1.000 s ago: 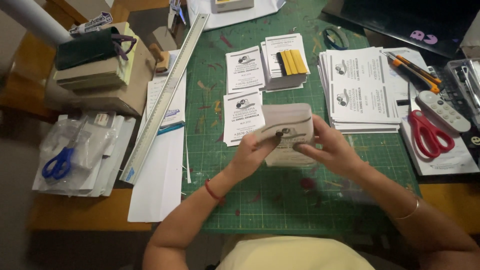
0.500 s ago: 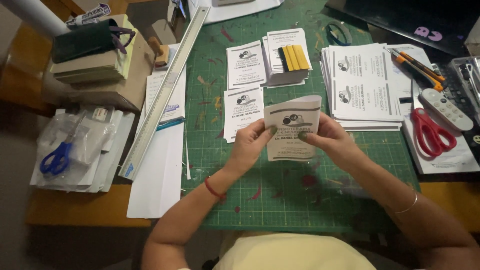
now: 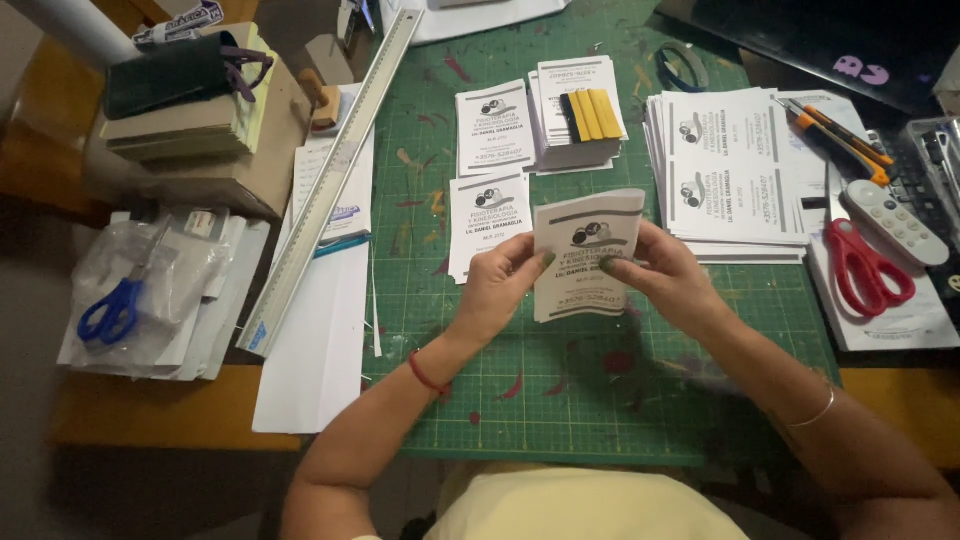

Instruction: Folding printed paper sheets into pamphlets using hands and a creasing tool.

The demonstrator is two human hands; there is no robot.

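Observation:
Both hands hold a small stack of white printed cards (image 3: 585, 250) upright above the green cutting mat (image 3: 560, 400). My left hand (image 3: 500, 285) grips its left edge, thumb on the printed face. My right hand (image 3: 660, 270) grips the right edge. A red band circles my left wrist, a thin bracelet my right. Flat on the mat lie more card piles (image 3: 488, 225), one topped by a yellow and black clip (image 3: 590, 115).
A larger sheet stack (image 3: 725, 165) sits right of the hands, with red scissors (image 3: 865, 265), a white remote (image 3: 895, 220) and orange cutters (image 3: 835, 130) beyond. A long metal ruler (image 3: 330, 180), blue scissors (image 3: 112, 308) in a plastic bag and stacked boxes (image 3: 190, 110) are left.
The card stack has been raised from lying edge-on and tilted so its printed face points at me. Both hands kept their hold and shifted slightly.

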